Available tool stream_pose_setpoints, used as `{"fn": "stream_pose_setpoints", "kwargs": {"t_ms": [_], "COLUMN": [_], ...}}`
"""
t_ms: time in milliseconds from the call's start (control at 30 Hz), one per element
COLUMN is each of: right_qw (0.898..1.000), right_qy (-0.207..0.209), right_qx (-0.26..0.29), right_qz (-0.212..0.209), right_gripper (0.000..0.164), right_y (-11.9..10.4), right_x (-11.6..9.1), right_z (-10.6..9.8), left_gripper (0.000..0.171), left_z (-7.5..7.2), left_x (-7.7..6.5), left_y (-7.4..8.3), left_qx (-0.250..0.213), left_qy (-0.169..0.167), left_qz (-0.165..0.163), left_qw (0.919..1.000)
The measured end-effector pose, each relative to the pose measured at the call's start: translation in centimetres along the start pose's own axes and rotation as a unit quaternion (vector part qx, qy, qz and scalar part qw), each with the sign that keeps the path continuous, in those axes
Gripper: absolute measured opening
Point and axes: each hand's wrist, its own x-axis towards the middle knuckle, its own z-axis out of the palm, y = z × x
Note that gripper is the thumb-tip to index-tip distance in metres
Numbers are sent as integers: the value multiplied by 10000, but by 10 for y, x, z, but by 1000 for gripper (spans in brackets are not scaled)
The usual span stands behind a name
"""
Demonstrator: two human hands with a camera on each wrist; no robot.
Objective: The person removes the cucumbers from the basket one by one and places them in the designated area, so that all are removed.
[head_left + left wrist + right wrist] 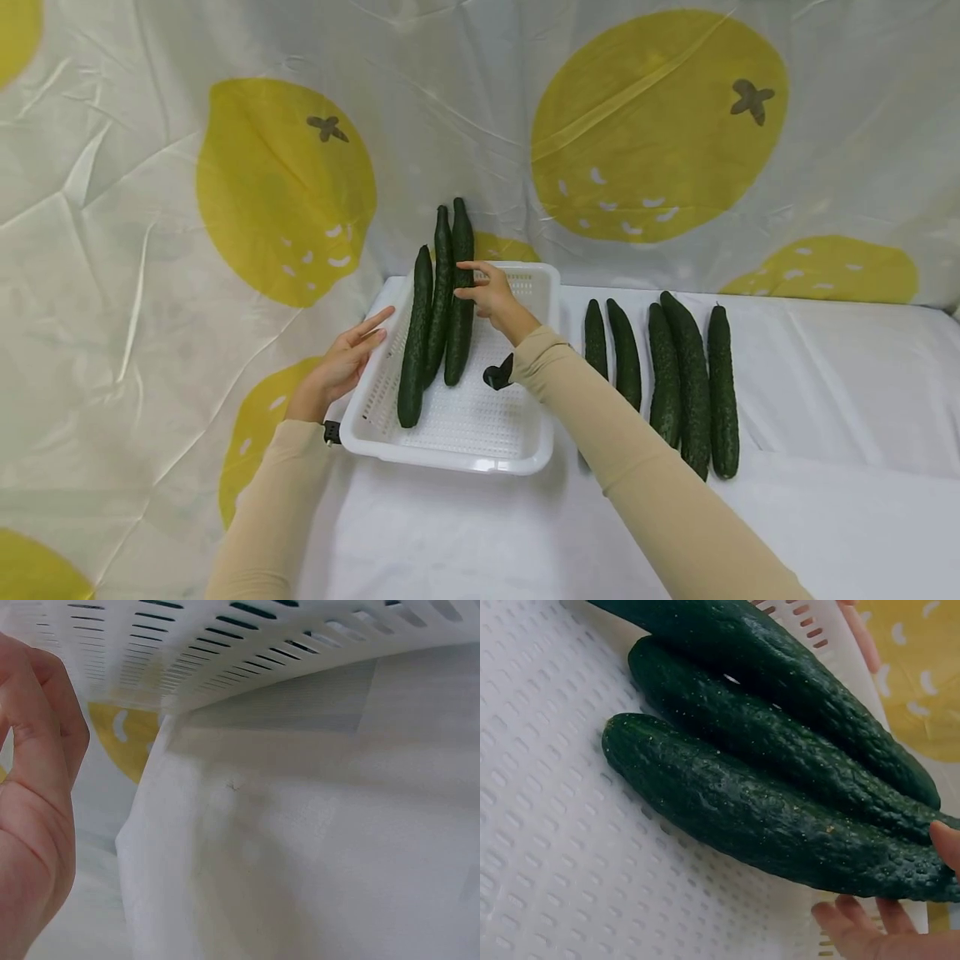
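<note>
Three dark green cucumbers lean side by side in a white perforated plastic basket (480, 463), their far ends rising past its back rim. My right hand (491, 296) is at the rightmost cucumber (461, 333), its fingers spread and fairly straight. In the right wrist view, the thumb (946, 844) lies over that cucumber and the other fingers (859, 926) are along its lower side. Left of it lie the middle cucumber (441, 292) and the left cucumber (413, 358). My left hand (341, 367) is at the basket's left rim, fingers extended; the left wrist view shows it beside the slotted wall (247, 645).
Several more cucumbers (686, 375) lie in a row on the white cloth (825, 400) right of the basket, partly hidden by my right sleeve (622, 442). A lemon-print curtain (450, 100) hangs behind and to the left.
</note>
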Motion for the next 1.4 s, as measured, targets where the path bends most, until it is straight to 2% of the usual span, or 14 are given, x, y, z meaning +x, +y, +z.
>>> {"fn": "stream_pose_setpoints", "kwargs": {"t_ms": [167, 500, 833, 967, 1200, 1400], "right_qw": [9999, 9996, 9952, 9943, 9966, 9989], "right_qy": [-96, 56, 310, 361, 284, 167], "right_qx": [11, -2, -627, -665, -437, -157], "right_qz": [-79, -271, -686, -749, -632, -406], "right_gripper": [53, 56, 63, 64, 64, 65], "right_y": [2, 4, 8, 9, 7, 3], "right_x": [1, -1, -1, 0, 0, -5], "right_z": [0, -2, 0, 0, 2, 4], "left_gripper": [50, 50, 49, 50, 52, 51], "left_z": [1, 4, 6, 6, 5, 2], "left_x": [0, 2, 1, 2, 2, 0], "left_y": [1, 0, -2, -2, 1, 1], "left_qx": [28, -27, 123, 5, 8, -18], "left_qy": [22, 17, 89, 58, -10, 47], "left_qz": [8, -16, 24, -20, 49, -24], "left_qw": [10000, 10000, 9999, 10000, 10000, 10000]}}
